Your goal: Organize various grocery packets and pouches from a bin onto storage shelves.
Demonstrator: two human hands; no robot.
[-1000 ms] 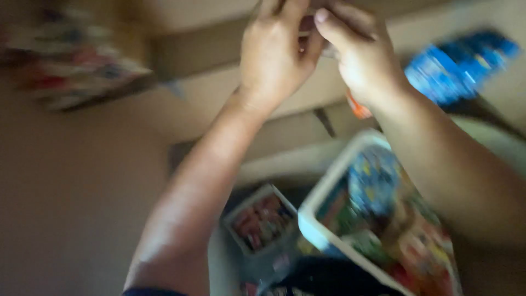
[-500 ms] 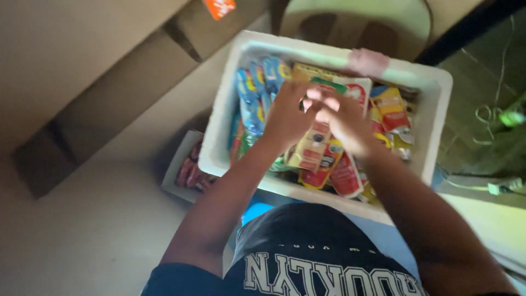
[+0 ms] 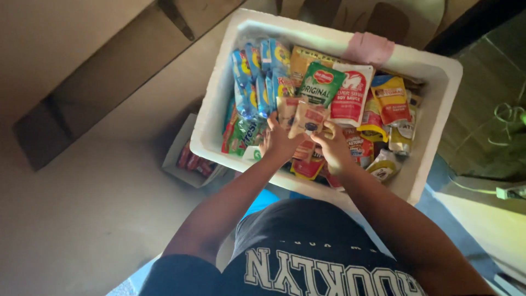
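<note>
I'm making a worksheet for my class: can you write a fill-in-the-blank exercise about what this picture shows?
1. The packets sit in a ____ foam box.
2. Both hands, the left hand and the right hand, hold small ____.
3. The patch of tape on the box rim is ____.

Missing words: white; sachets; pink

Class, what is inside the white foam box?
The foam box holds upright sachets: blue packs, a green pouch, red and yellow ones. Both hands grip small tan sachets. The bottom is covered.
</note>
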